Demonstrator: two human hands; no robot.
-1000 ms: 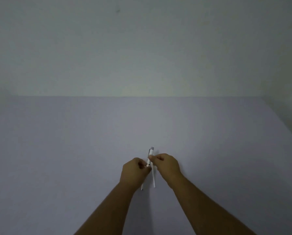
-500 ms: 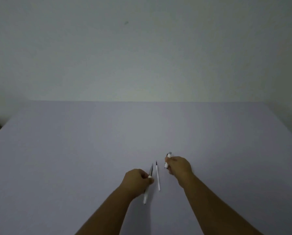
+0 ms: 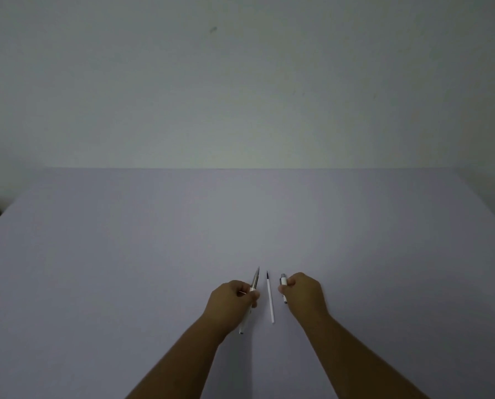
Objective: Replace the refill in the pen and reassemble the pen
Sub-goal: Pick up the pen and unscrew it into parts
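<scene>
My left hand point(image 3: 232, 300) grips the front part of the pen point(image 3: 254, 282), a white barrel with a silver tapered tip that points away from me; its rear end sticks out below my wrist. My right hand point(image 3: 304, 295) grips the rear part of the pen point(image 3: 283, 281), short and white with a grey cap end. Between the two hands a thin white refill point(image 3: 270, 298) with a dark tip lies alone on the table, touched by neither hand.
A wide pale lilac table point(image 3: 154, 254) runs to a plain wall at the back. Its left edge shows at the far left and its right edge at the far right.
The two hands were together on the pen; they have pulled apart, each with one half. The refill now lies uncovered between them.
</scene>
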